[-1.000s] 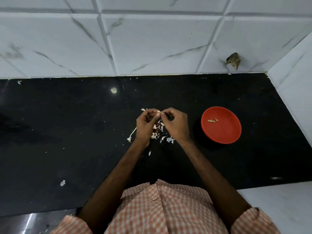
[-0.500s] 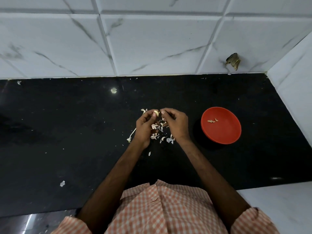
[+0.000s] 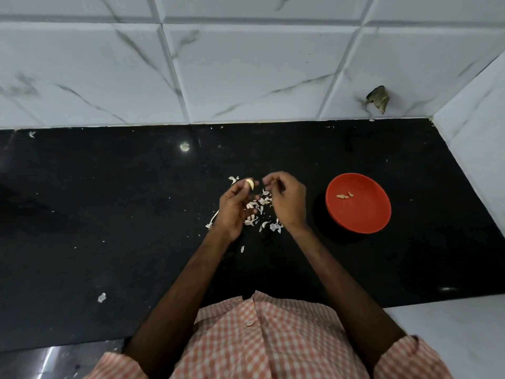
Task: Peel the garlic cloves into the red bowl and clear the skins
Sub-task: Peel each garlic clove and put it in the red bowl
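Note:
My left hand [image 3: 234, 209] pinches a pale peeled garlic clove [image 3: 250, 184] at its fingertips, above the black counter. My right hand [image 3: 287, 201] hovers just to the right of it with fingers curled; whether it holds a bit of skin I cannot tell. A heap of white garlic skins [image 3: 258, 212] lies on the counter under and between both hands. The red bowl [image 3: 358, 214] stands to the right of my right hand and holds a few peeled cloves [image 3: 344, 196].
The black counter [image 3: 109, 214] ends at a white tiled wall [image 3: 246, 72] behind and a white side wall [image 3: 475, 138] on the right. Stray skin bits lie at the left front [image 3: 101, 297] and near my left wrist [image 3: 242, 249]. A dark clump [image 3: 378, 99] sticks to the back wall.
My hands have drawn apart. The clove now shows bare in my left fingertips, and my right hand has moved slightly right, away from it.

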